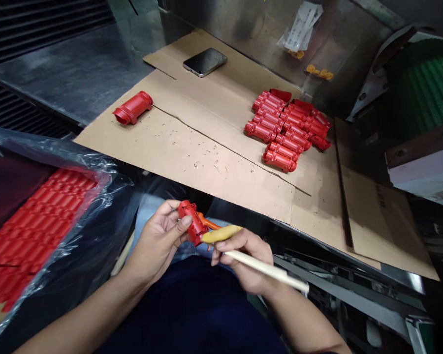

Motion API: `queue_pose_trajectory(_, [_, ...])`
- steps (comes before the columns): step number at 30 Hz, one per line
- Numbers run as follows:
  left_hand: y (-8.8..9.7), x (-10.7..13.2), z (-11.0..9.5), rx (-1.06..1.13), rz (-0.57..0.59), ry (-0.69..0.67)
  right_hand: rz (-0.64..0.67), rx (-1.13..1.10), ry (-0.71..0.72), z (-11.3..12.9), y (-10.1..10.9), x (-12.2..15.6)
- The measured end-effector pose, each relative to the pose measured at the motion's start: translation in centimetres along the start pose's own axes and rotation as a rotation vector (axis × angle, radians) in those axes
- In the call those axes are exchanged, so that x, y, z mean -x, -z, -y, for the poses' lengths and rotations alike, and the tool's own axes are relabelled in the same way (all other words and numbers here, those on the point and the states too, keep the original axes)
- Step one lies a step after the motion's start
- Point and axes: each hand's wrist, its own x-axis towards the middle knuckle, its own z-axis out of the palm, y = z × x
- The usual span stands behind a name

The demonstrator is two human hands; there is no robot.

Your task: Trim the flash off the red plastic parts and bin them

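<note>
My left hand (pixel 166 231) grips a red plastic sleeve (pixel 192 221), a short tube with cut-outs, between thumb and fingers above my lap. Close against its right side is my right hand (pixel 245 253), fingers closed round a slim cream-coloured handle (pixel 268 268) that points down to the right. A yellow covering (pixel 221 234), apparently on the index finger, reaches the sleeve's lower end. Beside it an orange piece (pixel 209 222) shows behind the fingers; what it belongs to is hidden. The working tip of the handle cannot be made out.
Cardboard (pixel 221 113) covers the table, with small shavings on it. A single red sleeve (pixel 133 108) lies at left, a cluster of red sleeves (pixel 288 128) at right, and a phone (pixel 205 62) behind. A plastic-lined box (pixel 107 182) at lower left holds rows of red parts.
</note>
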Motion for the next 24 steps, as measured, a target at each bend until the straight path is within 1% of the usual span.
queue_pose_trajectory(1, [0.0,0.0,0.1,-0.023,-0.007,-0.073,-0.001,-0.233,-0.112,-0.1,-0.3,0.3])
queue_pose_trajectory(2, [0.1,0.1,0.2,-0.048,-0.010,-0.142,0.042,-0.445,-0.194,-0.1,-0.5,0.5])
queue_pose_trajectory(3, [0.2,0.2,0.3,-0.074,-0.007,-0.200,0.110,-0.598,-0.238,-0.1,-0.5,0.6])
queue_pose_trajectory(4, [0.4,0.2,0.4,-0.101,-0.001,-0.242,0.166,-0.661,-0.245,0.1,-0.4,0.5])
queue_pose_trajectory(5, [0.5,0.3,0.4,-0.123,0.003,-0.273,0.181,-0.621,-0.228,0.3,-0.2,0.4])
queue_pose_trajectory(6, [0.6,0.3,0.4,-0.138,0.005,-0.298,0.149,-0.496,-0.192,0.6,0.1,0.1])
queue_pose_trajectory(9, [0.8,0.4,0.5,-0.141,0.006,-0.345,-0.071,0.034,-0.019,1.2,0.7,-0.6])
queue_pose_trajectory(10, [0.8,0.4,0.5,-0.137,0.008,-0.353,-0.109,0.146,0.045,1.3,0.7,-0.8])
queue_pose_trajectory(11, [0.8,0.4,0.5,-0.135,0.012,-0.359,-0.117,0.212,0.098,1.3,0.6,-0.9])
queue_pose_trajectory(13, [0.7,0.4,0.6,-0.133,0.020,-0.368,-0.097,0.261,0.174,1.0,0.3,-1.0])
queue_pose_trajectory(15, [0.7,0.4,0.6,-0.128,0.030,-0.376,-0.083,0.279,0.219,0.7,0.0,-1.0])
queue_pose_trajectory(21, [0.3,0.5,0.3,-0.105,0.027,-0.385,-0.093,0.306,0.203,0.6,-0.1,-1.1])
queue_pose_trajectory(24, [-0.1,0.6,0.0,-0.102,0.006,-0.343,-0.100,0.316,0.205,0.8,-0.1,-1.1])
